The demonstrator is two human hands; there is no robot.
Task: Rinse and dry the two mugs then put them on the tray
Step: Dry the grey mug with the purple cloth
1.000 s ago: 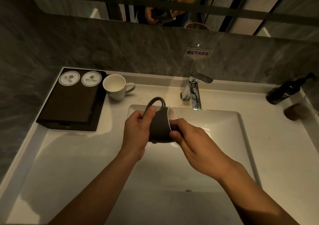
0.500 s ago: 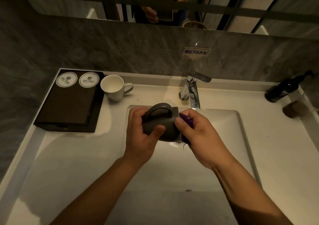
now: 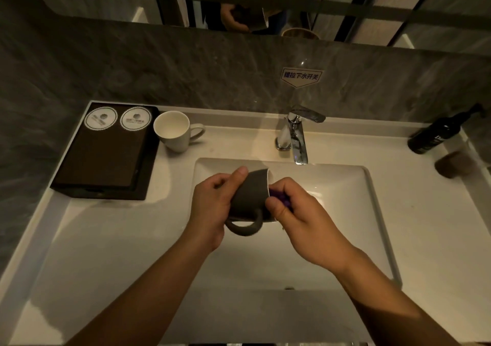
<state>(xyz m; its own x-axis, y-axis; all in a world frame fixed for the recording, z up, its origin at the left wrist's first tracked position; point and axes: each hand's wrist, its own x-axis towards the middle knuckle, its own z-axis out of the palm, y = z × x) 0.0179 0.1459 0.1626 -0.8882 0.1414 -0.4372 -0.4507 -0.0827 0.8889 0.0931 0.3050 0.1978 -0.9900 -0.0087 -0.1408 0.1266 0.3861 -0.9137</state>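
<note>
Two mugs [image 3: 249, 191] [image 3: 172, 136], one tray [image 3: 147, 170], one tap [image 3: 299, 136].

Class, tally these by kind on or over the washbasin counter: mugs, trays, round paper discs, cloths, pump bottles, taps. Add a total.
Mugs: 2 (grey mug, white mug)
Black tray: 1
Round paper discs: 2 (left disc, right disc)
Purple cloth: 1
Black pump bottle: 1
Tap: 1
Total: 8

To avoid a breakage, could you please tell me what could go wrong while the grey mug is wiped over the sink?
The left hand grips the grey mug by its body, handle free, so it might slip into the sink as the right hand pushes the purple cloth inside. The white mug beside the tray could get knocked during placing.
</note>
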